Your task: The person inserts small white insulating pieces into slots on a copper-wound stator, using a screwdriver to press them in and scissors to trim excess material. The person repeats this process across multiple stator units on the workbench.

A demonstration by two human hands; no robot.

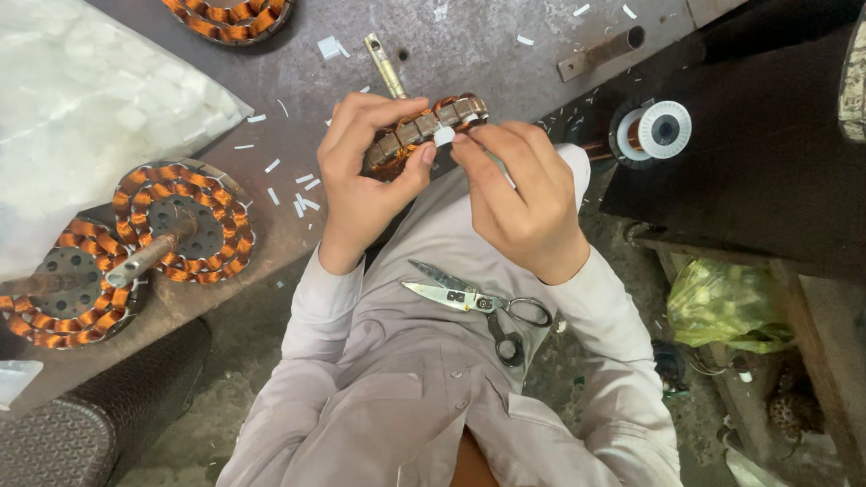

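Copper-wound stator (426, 131) sits above our lap, left hand (363, 177) fingers clamped around it, right hand (518, 194) fingers pinching a white insulation slip (445, 135); pushed crooked, we judge it could buckle or nick the winding.

Clear plastic bag (69, 111) of white pieces, upper left
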